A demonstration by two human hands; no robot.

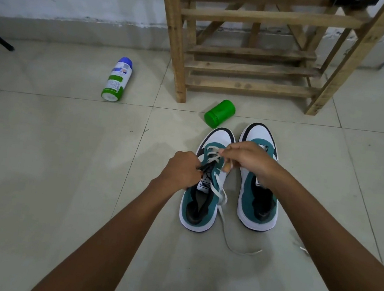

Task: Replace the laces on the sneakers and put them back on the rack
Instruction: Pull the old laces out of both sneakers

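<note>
Left hand (181, 168) pinched the sneaker (204, 187) tongue; right hand (246, 157) gripped the white lace (221, 199); limp, light stuff, best held near its tip

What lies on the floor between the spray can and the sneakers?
In the head view, the green cap lies on its side between the spray can and the sneakers; otherwise bare floor.

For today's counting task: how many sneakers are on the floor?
2. Left sneaker, worked on by both hands, lies before the rack; right sneaker lies beside it, partly under the right arm. None hidden, seemingly.
</note>
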